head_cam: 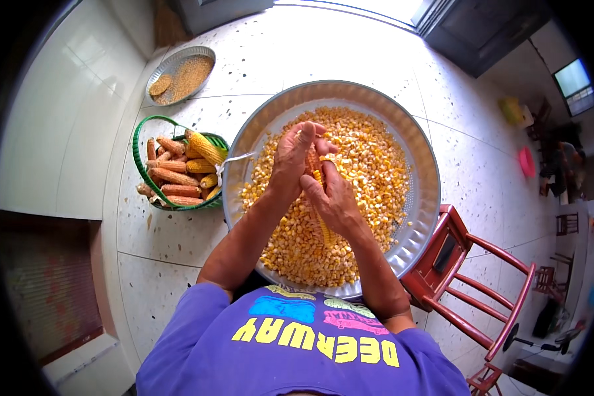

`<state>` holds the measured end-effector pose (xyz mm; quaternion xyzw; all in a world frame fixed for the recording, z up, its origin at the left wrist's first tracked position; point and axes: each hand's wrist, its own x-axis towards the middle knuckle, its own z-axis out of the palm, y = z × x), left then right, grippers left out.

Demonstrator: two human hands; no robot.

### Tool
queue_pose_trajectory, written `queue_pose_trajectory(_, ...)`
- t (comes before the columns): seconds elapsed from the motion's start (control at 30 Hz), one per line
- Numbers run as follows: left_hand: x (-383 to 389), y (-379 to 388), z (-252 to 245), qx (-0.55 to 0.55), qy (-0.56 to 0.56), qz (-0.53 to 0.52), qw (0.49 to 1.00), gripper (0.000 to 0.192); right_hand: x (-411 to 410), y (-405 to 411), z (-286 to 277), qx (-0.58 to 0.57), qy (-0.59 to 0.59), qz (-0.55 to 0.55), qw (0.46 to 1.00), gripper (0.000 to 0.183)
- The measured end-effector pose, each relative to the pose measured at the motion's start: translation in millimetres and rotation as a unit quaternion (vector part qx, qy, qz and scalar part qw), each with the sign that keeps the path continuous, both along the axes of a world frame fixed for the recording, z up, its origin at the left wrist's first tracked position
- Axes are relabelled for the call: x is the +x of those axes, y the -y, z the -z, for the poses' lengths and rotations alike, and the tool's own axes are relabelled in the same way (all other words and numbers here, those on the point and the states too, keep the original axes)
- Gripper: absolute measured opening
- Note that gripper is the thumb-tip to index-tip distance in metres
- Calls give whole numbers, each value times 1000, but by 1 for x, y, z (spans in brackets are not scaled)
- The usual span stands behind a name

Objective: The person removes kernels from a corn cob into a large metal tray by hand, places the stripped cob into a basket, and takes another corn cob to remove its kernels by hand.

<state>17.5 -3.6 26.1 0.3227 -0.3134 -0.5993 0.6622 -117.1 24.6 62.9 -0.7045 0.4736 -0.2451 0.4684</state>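
Both hands are over a large round metal pan (423, 143) of loose yellow corn kernels (376, 188). My left hand (297, 158) grips a partly shelled corn cob (313, 161) from the left, and my right hand (331, 195) closes on its lower right side, where rows of yellow kernels remain. Another cob (327, 235), with some kernels on it, lies on the loose kernels below my right hand. Left of the pan stands a green-handled basket (137, 148) of bare cobs (171, 176) and yellow ears of corn (205, 148). Parts of the fingers hide the held cob.
A smaller metal tray (210, 74) with small tan grains stands on the tiled floor at upper left. A red wooden chair (500, 297) with a dark phone-like object (444, 253) on its seat adjoins the pan at right. Another person (569, 161) is far off at right.
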Motion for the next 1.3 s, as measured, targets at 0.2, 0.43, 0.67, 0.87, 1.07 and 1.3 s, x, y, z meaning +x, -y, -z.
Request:
queue_pose_trajectory(0.2,-3,1,4,-29,-78,5,997,44,2,-2,12,2,69,9,998,57)
queue_pose_trajectory(0.43,-7,1,7,-28,-59,0,998,42,-2,4,41,47,108,87,989,47)
queue_pose_trajectory(0.67,9,11,10,3,-181,-32,983,37,-10,3,41,136,226,45,964,59)
queue_pose_trajectory(0.87,8,7,7,25,-160,-11,987,36,-6,-3,26,68,56,-26,996,63)
queue_pose_trajectory(1.07,5,3,5,27,-130,-1,991,37,6,-18,13,-40,33,54,997,51)
queue_pose_trajectory(1.3,4,2,7,25,-119,-22,992,37,1,-7,22,-85,42,68,993,42)
